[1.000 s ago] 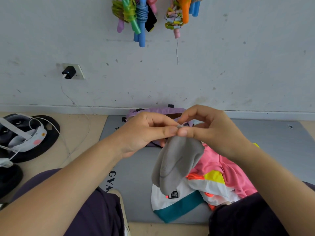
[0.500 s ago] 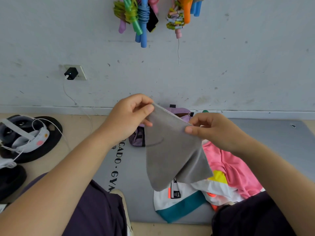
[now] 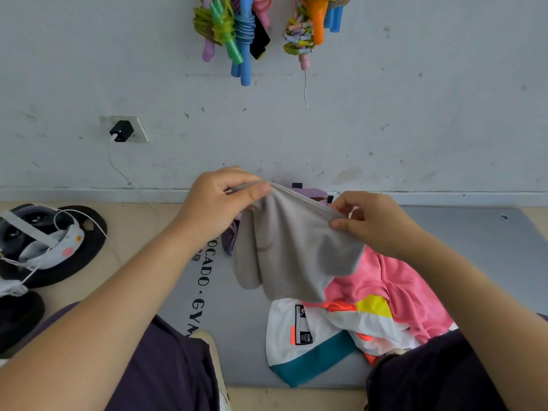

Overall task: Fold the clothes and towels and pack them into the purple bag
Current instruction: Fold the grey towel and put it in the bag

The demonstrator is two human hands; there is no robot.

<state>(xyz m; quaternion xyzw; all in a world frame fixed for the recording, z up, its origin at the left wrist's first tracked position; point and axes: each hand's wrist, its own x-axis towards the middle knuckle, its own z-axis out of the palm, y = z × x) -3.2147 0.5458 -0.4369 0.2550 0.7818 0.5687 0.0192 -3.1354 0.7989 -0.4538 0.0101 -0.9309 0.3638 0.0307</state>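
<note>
Both hands pinch a grey cloth [image 3: 292, 250] by its top edge.
Left hand [image 3: 219, 203] and right hand [image 3: 370, 223] hold it stretched above pink clothes [image 3: 397, 292] on the mat [image 3: 474, 247].

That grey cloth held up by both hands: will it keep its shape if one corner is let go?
Probably not. The grey cloth sags in soft folds below the left hand and right hand, so it looks floppy. It seems thin and light, and would likely collapse.

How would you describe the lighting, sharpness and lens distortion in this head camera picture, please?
Head view: soft, even light with no glare and only faint shadows; the thin grey cloth pinched by the left hand and right hand is fairly sharp; the white skirting board bows slightly, showing wide-angle distortion.
</note>
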